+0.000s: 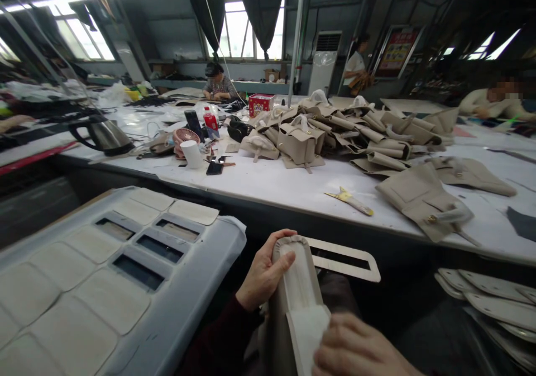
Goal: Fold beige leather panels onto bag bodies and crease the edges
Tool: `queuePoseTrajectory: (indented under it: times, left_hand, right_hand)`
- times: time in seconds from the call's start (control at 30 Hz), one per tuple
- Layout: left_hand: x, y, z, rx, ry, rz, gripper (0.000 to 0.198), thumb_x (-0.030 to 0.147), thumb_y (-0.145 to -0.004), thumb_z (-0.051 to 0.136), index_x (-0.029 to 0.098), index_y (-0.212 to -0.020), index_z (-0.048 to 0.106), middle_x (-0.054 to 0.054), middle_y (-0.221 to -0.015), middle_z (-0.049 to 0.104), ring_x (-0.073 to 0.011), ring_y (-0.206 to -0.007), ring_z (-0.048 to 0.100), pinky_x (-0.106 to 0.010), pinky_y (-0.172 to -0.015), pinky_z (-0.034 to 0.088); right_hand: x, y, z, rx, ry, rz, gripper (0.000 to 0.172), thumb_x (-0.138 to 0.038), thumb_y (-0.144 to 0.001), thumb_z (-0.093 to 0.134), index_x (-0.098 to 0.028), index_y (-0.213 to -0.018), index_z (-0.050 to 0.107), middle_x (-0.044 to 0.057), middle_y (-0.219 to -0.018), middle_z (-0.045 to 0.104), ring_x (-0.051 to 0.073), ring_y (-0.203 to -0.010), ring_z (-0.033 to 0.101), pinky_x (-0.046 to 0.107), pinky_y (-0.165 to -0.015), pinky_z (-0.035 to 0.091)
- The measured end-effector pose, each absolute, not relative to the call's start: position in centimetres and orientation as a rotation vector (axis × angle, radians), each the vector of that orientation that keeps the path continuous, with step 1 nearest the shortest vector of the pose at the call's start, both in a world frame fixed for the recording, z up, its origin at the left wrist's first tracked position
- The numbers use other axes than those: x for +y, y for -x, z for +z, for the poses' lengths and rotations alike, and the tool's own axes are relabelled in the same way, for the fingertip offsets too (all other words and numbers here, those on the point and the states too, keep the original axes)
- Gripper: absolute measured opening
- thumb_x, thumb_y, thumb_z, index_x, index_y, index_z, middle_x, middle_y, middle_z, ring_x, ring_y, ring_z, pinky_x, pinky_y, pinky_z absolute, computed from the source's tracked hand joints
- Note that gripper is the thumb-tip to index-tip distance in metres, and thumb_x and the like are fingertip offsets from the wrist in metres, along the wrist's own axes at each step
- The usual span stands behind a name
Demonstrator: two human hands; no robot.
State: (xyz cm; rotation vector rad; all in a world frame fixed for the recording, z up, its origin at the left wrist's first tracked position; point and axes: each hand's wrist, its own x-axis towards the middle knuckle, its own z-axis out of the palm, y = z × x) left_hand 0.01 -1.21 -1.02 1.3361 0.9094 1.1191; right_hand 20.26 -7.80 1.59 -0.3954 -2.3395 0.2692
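Note:
My left hand (266,270) is closed around the far end of a long beige leather piece (299,278). Its thumb presses on the rounded, gathered edge, and the fingers wrap behind. A white flat strip (305,325) lies along the near part of that piece. My right hand (355,345), blurred by motion, has curled fingers gripping the strip's right edge. Just beyond, a pale slotted panel (374,267) sticks out to the right, partly hidden by the leather piece.
At left, a covered board (226,242) carries cream panels (111,300) and slotted frames. Across the white worktable (259,180) lie heaped beige bags (301,141), yellow-handled nippers (349,200), a kettle (103,136) and a cup (191,154). Stacked panels (498,306) sit at right. Other people work farther back.

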Motion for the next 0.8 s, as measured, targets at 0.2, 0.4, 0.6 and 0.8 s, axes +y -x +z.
queuePoseTrajectory:
  times: [0.2, 0.4, 0.6, 0.8]
  left_hand:
    - [-0.9, 0.0, -1.6, 0.651, -1.151, 1.188, 0.061, 0.062, -0.095, 0.026, 0.019, -0.130, 0.052, -0.012, -0.130, 0.059, -0.0301, -0.120, 0.054, -0.043, -0.106, 0.038]
    - [-1.0, 0.1, -2.6, 0.609, -1.107, 1.232, 0.077, 0.076, -0.086, 0.031, 0.019, -0.133, 0.049, -0.013, -0.137, 0.054, -0.0351, -0.131, 0.043, -0.048, -0.113, 0.030]
    - [-0.6, 0.1, -1.9, 0.643, -1.214, 1.237, 0.076, 0.076, -0.083, 0.042, 0.018, -0.132, 0.048, -0.013, -0.135, 0.055, -0.0342, -0.127, 0.048, -0.045, -0.110, 0.035]
    - [-0.7, 0.1, -1.7, 0.733, -1.330, 1.224, 0.066, 0.042, -0.080, 0.072, 0.020, -0.134, 0.042, -0.010, -0.134, 0.055, -0.0301, -0.123, 0.052, -0.040, -0.105, 0.041]
  right_hand:
    - [-0.2, -18.4, 4.7, -2.083, 0.659, 0.755, 0.012, -0.022, -0.090, 0.062, -0.025, -0.094, 0.073, 0.006, -0.119, 0.066, 0.024, -0.121, 0.051, 0.042, -0.106, 0.040]
    - [1.4, -15.6, 1.0, -1.673, 0.815, 1.164, 0.008, -0.027, -0.086, 0.070, -0.027, -0.087, 0.077, 0.005, -0.121, 0.067, 0.026, -0.130, 0.046, 0.044, -0.112, 0.034]
    - [1.3, -14.8, 0.4, -1.562, 0.850, 1.141, 0.008, -0.028, -0.083, 0.072, -0.024, -0.087, 0.078, 0.007, -0.115, 0.070, 0.027, -0.129, 0.047, 0.046, -0.112, 0.035]
    - [1.2, -14.2, 0.5, -1.439, 0.890, 1.200, 0.004, -0.022, -0.080, 0.069, -0.020, -0.082, 0.073, 0.009, -0.119, 0.067, 0.026, -0.121, 0.054, 0.044, -0.104, 0.041]
